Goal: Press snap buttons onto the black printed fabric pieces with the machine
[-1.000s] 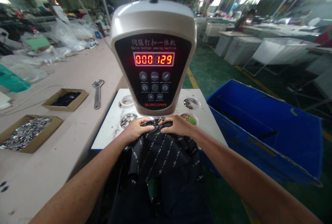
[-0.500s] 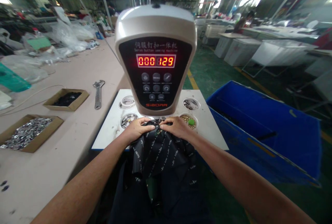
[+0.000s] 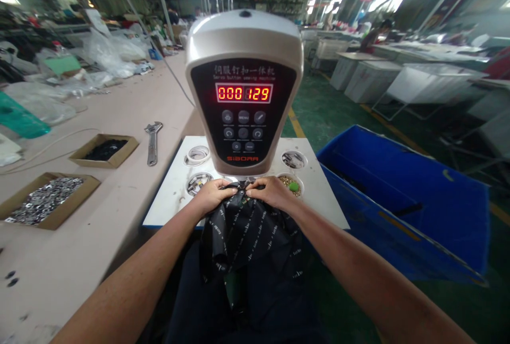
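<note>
Black fabric (image 3: 251,229) with rows of white print hangs from the front of the white machine table (image 3: 167,206) over my lap. My left hand (image 3: 215,195) pinches its upper edge from the left, thumb on top. From the right, my right hand (image 3: 271,192) grips the same edge, its thumb close to the other one. A small shiny round spot shows on the cloth between the thumbs. Right behind my fingers stands the button sewing machine (image 3: 247,94), its red display reading 000129. The machine's working point is hidden behind the hands and its head.
On the left table lie an adjustable wrench (image 3: 153,143), a box of black pieces (image 3: 104,151) and a box of metal pieces (image 3: 48,200). Round wells in the machine table hold small parts (image 3: 294,186). A blue bin (image 3: 410,200) stands on the right.
The fabric's lower folds have shifted and bunched slightly while both hands keep hold of its edge. The view has moved a little, and the display number is the same.
</note>
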Motion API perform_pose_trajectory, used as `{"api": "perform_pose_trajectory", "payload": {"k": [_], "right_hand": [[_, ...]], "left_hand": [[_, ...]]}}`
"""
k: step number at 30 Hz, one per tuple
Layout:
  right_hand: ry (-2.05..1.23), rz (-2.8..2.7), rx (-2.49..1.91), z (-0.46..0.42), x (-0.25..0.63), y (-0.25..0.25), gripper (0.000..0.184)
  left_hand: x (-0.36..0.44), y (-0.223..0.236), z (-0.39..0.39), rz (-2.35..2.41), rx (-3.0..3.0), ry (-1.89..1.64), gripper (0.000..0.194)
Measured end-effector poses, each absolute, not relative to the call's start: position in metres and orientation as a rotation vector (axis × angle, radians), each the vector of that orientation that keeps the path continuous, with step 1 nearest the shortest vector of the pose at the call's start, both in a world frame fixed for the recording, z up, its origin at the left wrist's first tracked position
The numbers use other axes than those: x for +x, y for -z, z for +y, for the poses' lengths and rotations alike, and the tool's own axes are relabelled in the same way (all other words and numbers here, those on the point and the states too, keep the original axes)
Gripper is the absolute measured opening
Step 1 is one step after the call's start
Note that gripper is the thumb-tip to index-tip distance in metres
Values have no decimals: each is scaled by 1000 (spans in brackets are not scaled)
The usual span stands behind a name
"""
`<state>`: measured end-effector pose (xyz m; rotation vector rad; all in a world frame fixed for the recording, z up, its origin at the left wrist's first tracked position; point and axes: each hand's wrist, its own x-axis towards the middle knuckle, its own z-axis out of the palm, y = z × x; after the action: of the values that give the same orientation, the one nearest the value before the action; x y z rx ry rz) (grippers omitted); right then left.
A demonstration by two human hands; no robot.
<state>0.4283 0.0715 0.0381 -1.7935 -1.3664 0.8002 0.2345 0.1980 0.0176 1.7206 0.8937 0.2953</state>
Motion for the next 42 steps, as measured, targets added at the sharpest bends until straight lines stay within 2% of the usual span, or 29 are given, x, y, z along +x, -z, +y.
{"api": "perform_pose_trajectory", "payload": {"k": [8,26,38,42], "right_hand": [[-965,-1373,-1748,81,439,-36,20],[-958,-1374,-1741,77,437,-39,20],[-665,-1427,-1662,45,422,-50,13],[-507,-1500,-1633,20,412,-48,10]], "left_hand": [[234,-21,196,912,1688,-271,41],[234,-32,189,946,1702,-302,40],[219,-46,158,872,1588,-321,49],[212,-48,132,840,1620,-311,61]]}}
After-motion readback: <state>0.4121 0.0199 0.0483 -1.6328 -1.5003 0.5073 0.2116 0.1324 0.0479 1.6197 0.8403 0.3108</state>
